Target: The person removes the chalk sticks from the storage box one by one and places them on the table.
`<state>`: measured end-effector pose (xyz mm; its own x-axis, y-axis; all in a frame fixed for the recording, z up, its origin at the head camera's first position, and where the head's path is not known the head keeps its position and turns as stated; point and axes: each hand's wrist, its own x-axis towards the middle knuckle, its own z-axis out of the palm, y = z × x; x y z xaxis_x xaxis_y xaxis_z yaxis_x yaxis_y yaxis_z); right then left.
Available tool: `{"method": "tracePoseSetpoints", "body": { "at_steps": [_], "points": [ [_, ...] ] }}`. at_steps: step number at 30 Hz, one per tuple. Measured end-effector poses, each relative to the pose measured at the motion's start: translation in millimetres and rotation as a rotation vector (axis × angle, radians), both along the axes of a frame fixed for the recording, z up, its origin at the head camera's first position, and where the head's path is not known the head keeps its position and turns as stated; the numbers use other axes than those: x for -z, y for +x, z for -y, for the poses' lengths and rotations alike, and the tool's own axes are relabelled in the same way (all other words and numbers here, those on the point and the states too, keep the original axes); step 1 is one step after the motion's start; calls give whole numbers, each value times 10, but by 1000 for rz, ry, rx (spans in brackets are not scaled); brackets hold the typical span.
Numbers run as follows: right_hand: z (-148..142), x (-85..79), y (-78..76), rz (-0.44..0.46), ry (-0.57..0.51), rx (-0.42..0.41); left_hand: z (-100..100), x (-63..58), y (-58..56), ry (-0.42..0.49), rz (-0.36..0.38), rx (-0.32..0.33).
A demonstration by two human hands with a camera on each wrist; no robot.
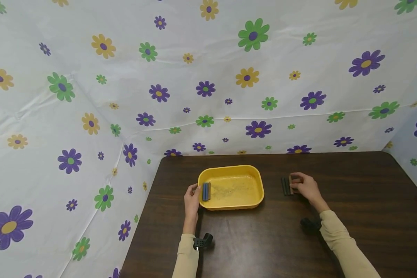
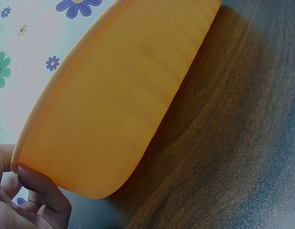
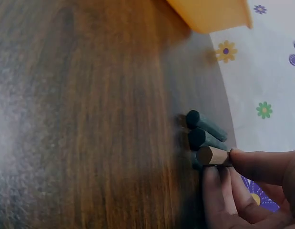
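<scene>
My left hand (image 1: pixel 192 200) pinches the left rim of a yellow tray (image 1: pixel 234 207) between thumb and fingers. In the left wrist view, the tray's outer wall (image 2: pixel 104 105) fills the middle. Three short sticks lie side by side inside the tray's left end: two blue sticks (image 1: pixel 205 192) and a brown stick (image 1: pixel 209 191). Right of the tray, my right hand (image 1: pixel 307 188) holds another brown stick (image 3: pixel 213 155) between thumb and fingertips. Dark green sticks (image 3: pixel 207 126) lie on the table beside it; part of one shows beneath the held stick.
The dark wooden table (image 1: pixel 250 243) has a far edge against a white wall covering (image 1: pixel 180 131) printed with flowers. Black wrist devices sit on both forearms, the left one (image 1: pixel 203 241) near the tray's front corner.
</scene>
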<state>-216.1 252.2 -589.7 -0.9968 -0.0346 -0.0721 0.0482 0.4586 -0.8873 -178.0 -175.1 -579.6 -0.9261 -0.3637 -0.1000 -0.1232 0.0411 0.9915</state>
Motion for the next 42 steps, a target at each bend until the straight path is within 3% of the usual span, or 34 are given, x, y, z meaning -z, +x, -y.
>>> {"method": "tracePoseSetpoints", "body": {
  "at_steps": [6,13,25,31,42],
  "points": [
    [40,-5,-28,-53,137,-11,-5,-1,6,-6,10,1],
    [90,-54,-40,-70,214,-27,-5,-7,11,14,7,1],
    [119,-40,-19,-100,222,8,-7,7,0,5,4,4],
    [130,-43,-3,-159,252,45,-1,1,4,16,10,0],
    [153,-154,19,-215,233,108,11,16,-2,22,8,2]
  ]
}}
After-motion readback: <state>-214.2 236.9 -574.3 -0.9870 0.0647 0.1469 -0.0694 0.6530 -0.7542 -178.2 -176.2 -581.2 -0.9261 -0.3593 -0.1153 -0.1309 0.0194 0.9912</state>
